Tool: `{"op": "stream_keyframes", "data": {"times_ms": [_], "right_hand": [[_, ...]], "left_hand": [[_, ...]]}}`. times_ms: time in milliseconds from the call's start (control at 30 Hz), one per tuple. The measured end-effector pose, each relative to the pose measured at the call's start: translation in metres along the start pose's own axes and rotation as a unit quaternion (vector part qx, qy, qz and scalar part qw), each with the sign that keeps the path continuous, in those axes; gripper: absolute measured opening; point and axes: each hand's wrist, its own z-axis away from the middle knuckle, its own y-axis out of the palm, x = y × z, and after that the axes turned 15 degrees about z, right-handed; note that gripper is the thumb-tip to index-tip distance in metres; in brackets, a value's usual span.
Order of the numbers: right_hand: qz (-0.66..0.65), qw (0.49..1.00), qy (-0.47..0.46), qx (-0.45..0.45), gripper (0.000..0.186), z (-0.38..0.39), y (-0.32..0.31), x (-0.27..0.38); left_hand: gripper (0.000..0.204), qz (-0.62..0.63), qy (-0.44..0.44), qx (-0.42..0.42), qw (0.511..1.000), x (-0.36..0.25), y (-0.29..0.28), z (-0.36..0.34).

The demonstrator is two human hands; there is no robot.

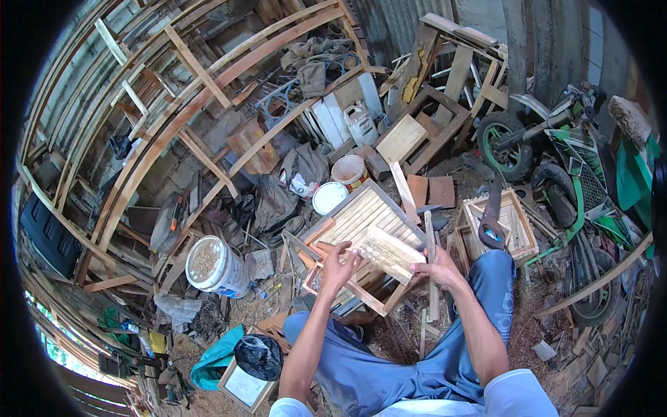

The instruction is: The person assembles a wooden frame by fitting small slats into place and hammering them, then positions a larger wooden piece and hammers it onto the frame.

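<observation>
I sit with my knees apart over a slatted wooden frame (361,219) that lies on the ground before me. My left hand (338,264) and my right hand (436,265) both grip a short pale wooden board (390,254), held across the near corner of the frame. The left hand has the board's left end, the right hand its right end. A thin wooden strip (431,267) stands just behind my right hand.
A second wooden box frame (517,222) with a saw handle (492,226) lies to the right. A white bucket (215,267), paint tins (349,170), long curved planks (174,132), a small motorbike (563,153) and scrap wood crowd the shed floor.
</observation>
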Motion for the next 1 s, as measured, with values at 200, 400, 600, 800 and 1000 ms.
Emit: {"op": "stream_keyframes", "data": {"times_ms": [200, 400, 600, 800, 1000], "right_hand": [[-0.051, 0.997, 0.019, -0.056, 0.049, 0.008, 0.006, 0.009], [-0.102, 0.989, -0.027, -0.104, 0.035, 0.002, 0.015, 0.017], [-0.006, 0.999, 0.006, -0.052, 0.034, 0.001, 0.029, -0.013], [0.036, 0.999, -0.011, -0.032, 0.042, -0.008, 0.043, -0.031], [0.062, 0.988, -0.091, -0.108, 0.034, -0.029, 0.033, -0.043]], "left_hand": [[0.037, 0.285, -0.172, 0.028, 0.942, 0.029, 0.021, 0.020], [0.034, 0.502, -0.205, -0.047, 0.839, 0.020, 0.030, 0.023], [0.036, 0.528, -0.267, -0.135, 0.795, 0.051, 0.044, 0.016], [0.034, 0.487, -0.309, -0.220, 0.786, 0.077, 0.063, 0.020], [0.035, 0.422, -0.192, -0.125, 0.877, 0.057, 0.068, 0.027]]}}
